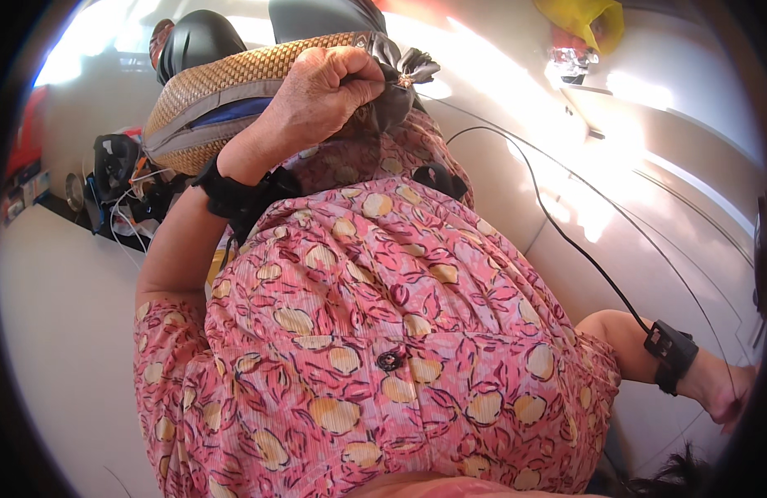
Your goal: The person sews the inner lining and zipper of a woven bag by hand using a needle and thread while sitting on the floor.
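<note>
My left hand (pixel 329 87) is closed, its fingers pinching dark grey, shiny cloth (pixel 392 104) bunched into small gathers. That cloth lies at the right end of a woven tan cushion (pixel 259 70) on my lap. Along the cushion's near side, a grey-edged opening shows blue (pixel 234 110) inside. A thin dark thread (pixel 566 168) runs from the gathered cloth in a long curve to my right hand (pixel 728 402). Stretched far out to the right, that hand looks closed on the thread, its fingertips partly lost at the dark picture rim.
A black cable (pixel 549 212) arcs from near my lap to the band (pixel 672 355) on my right wrist. Black items and white cords (pixel 122 178) lie at the left. A yellow bag (pixel 595 21) is at the top right, beside a clear plastic package (pixel 572 62).
</note>
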`<action>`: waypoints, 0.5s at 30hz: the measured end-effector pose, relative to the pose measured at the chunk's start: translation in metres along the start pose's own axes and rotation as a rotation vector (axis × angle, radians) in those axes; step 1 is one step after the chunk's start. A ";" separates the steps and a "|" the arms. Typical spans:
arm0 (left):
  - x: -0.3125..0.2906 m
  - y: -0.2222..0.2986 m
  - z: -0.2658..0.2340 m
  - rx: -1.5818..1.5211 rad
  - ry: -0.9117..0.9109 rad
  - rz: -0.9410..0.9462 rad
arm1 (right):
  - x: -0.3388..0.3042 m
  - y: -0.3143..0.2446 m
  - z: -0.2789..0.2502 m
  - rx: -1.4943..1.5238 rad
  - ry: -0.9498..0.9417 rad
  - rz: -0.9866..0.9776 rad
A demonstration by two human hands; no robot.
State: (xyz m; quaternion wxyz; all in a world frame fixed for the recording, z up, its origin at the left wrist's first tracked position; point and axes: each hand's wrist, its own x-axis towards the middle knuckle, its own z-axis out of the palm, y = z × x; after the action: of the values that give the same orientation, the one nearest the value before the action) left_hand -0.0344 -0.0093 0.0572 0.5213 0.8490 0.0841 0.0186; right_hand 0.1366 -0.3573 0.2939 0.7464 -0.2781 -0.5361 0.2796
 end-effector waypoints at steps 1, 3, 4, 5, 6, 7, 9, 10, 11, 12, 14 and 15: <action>0.000 -0.001 0.001 -0.017 0.000 -0.006 | -0.001 0.002 0.000 -0.023 0.020 0.010; 0.001 -0.003 0.002 -0.052 -0.005 -0.018 | -0.004 0.008 0.001 -0.095 0.086 0.036; 0.001 -0.002 0.003 -0.054 -0.014 -0.036 | -0.006 0.014 0.001 -0.160 0.138 0.073; -0.001 0.001 0.002 -0.042 0.000 -0.064 | -0.008 0.021 -0.005 -0.187 0.165 0.084; -0.003 0.003 0.001 -0.030 0.015 -0.093 | -0.009 0.036 -0.010 -0.249 0.214 0.146; -0.004 0.003 0.001 -0.066 0.024 -0.124 | -0.010 0.049 -0.008 -0.329 0.274 0.213; 0.002 0.001 0.003 -0.166 0.005 -0.160 | -0.011 0.076 0.008 -0.506 0.417 0.387; -0.002 0.001 0.001 -0.131 0.035 -0.171 | -0.012 0.104 0.002 -0.543 0.437 0.498; 0.001 0.000 0.001 -0.116 0.015 -0.166 | -0.014 0.127 0.006 -0.594 0.481 0.615; 0.004 0.000 0.001 -0.098 -0.012 -0.160 | -0.017 0.150 0.009 -0.631 0.492 0.715; -0.001 0.001 0.002 -0.048 0.037 -0.148 | -0.028 0.203 0.008 -0.662 0.396 0.804; 0.000 0.000 0.003 -0.044 0.032 -0.132 | -0.036 0.224 0.011 -0.722 0.338 0.797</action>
State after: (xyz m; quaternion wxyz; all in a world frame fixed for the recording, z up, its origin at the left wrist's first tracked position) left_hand -0.0340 -0.0118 0.0563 0.5386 0.8295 0.1477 -0.0002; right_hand 0.0897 -0.2274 0.1139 0.5161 -0.7377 -0.3241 0.2904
